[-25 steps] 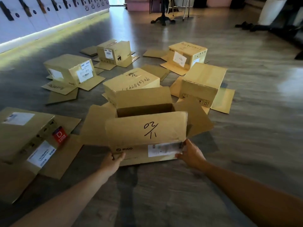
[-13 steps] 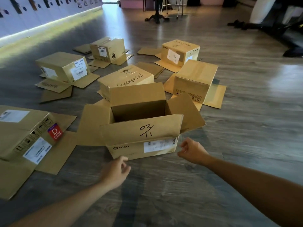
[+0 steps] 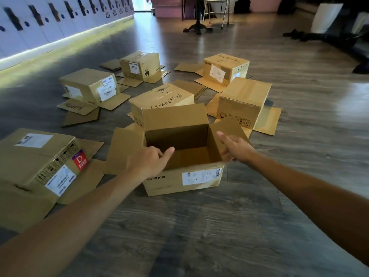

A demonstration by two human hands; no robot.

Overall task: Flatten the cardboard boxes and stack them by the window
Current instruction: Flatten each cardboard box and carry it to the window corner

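Fingers (image 3: 157,154) over open box (image 3: 179,178)

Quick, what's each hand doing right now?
Left hand: loosely curled over the open box, holding nothing.
Right hand: open, at the box's right flap.

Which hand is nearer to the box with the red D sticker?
The left hand. It hovers over the near left edge of the open box, beside the box with the red D sticker. The right hand is farther, at the open box's right flap.
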